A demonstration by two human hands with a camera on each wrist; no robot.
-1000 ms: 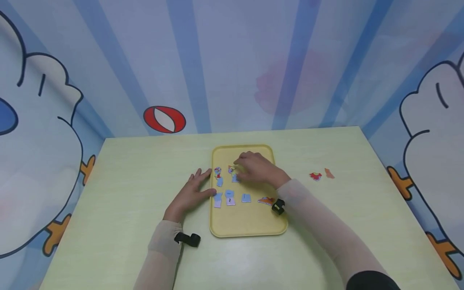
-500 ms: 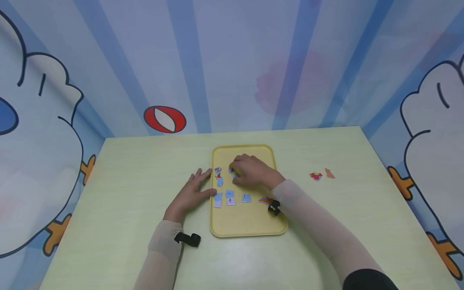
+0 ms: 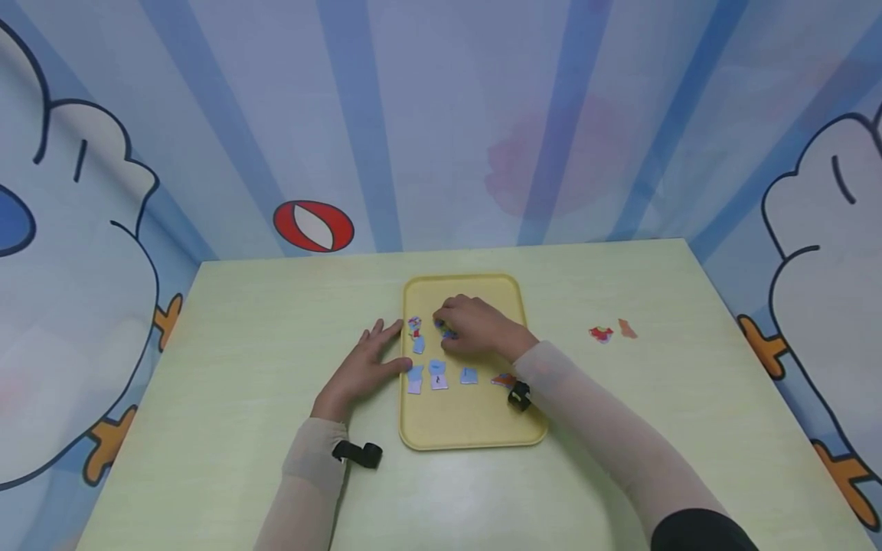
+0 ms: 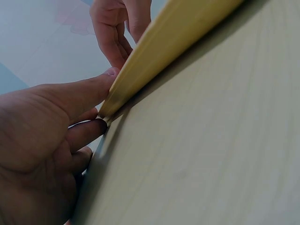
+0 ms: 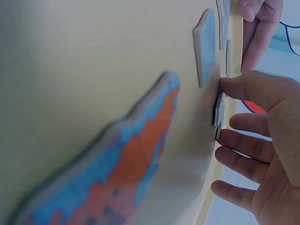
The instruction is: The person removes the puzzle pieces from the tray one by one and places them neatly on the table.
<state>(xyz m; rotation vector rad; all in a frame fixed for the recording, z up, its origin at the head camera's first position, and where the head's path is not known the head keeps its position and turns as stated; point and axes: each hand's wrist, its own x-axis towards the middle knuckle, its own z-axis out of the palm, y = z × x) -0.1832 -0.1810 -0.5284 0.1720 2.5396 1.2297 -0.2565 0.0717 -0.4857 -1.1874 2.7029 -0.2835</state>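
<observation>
A yellow tray (image 3: 472, 432) lies on the table with several flat puzzle pieces on it. My left hand (image 3: 361, 375) rests along the tray's left edge, its fingers spread; in the left wrist view its thumb (image 4: 91, 91) touches the rim. Over the upper part of the tray, my right hand (image 3: 482, 325) pinches small cartoon puzzle pieces (image 5: 217, 110) between thumb and fingers, partly covering them. Just left of it stands a column of pieces (image 3: 415, 329). Below are blue and lilac pieces (image 3: 438, 375), a single blue piece (image 3: 468, 376) and an orange-and-blue piece (image 5: 136, 159), half under the right wrist strap.
On the table (image 3: 276, 306) right of the tray lie a red piece (image 3: 601, 334) and an orange piece (image 3: 627, 328). A blue striped backdrop (image 3: 448, 130) stands behind the table's far edge, with cartoon-printed panels at both sides.
My right hand has shifted slightly left and its fingers have closed in on the pieces in the tray's upper part. The left hand has stayed in place.
</observation>
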